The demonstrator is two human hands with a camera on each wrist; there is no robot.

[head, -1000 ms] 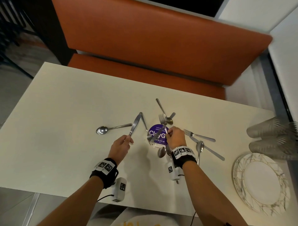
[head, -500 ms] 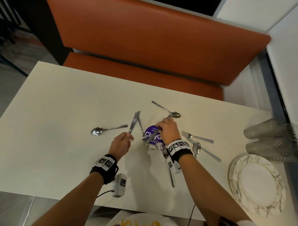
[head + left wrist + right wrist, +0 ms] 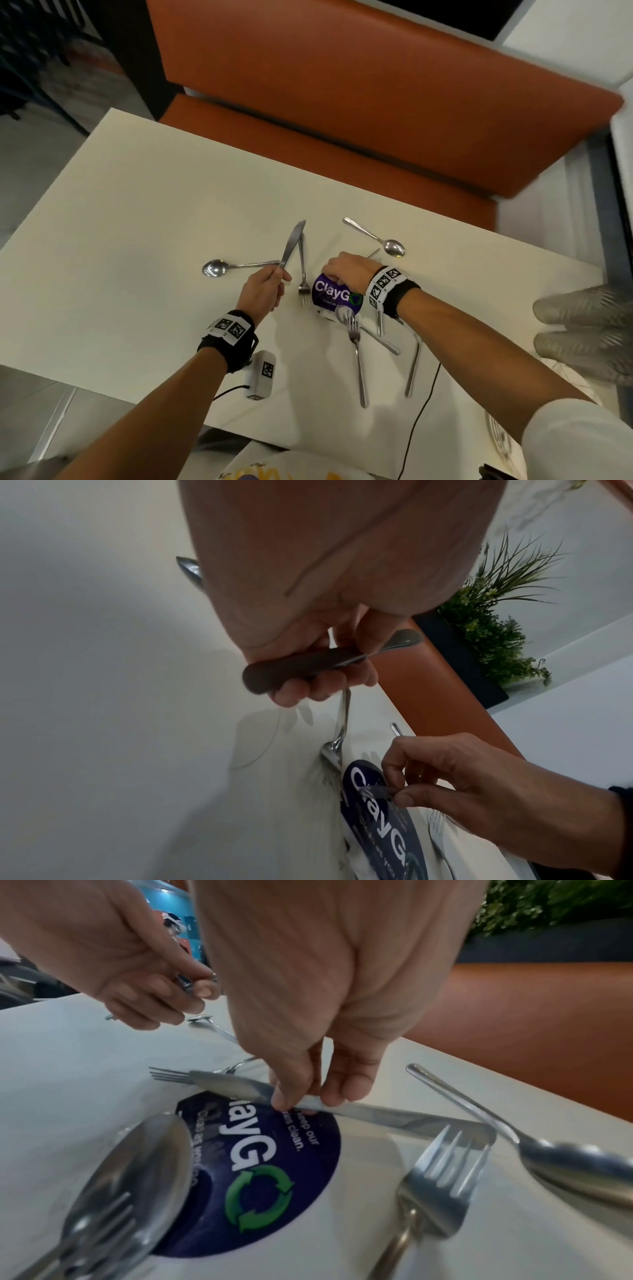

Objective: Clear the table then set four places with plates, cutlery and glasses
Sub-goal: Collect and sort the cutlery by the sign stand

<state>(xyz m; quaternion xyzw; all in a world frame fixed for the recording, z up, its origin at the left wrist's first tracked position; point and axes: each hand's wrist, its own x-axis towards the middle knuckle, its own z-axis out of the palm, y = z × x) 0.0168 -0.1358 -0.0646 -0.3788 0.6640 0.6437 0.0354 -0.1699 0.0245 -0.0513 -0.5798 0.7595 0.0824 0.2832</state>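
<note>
Plates (image 3: pixel 498 442) cut off; right hand (image 3: pixel 346 274) covers knife (image 3: pixel 342 1110).

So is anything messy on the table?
Yes. The cutlery lies scattered at all angles around the purple sticker, with a fork crossing a spoon. The glasses lie on their sides at the right edge. No place is set yet.

one steel knife (image 3: pixel 292 244) tilted up off the white table (image 3: pixel 137 222), handle gripped in the left hand (image 3: pixel 263 291); a second knife (image 3: pixel 308 1099) lies flat across the purple sticker (image 3: pixel 270 1164), pinched by the right hand (image 3: pixel 346 272); spoons and forks scattered round.
</note>
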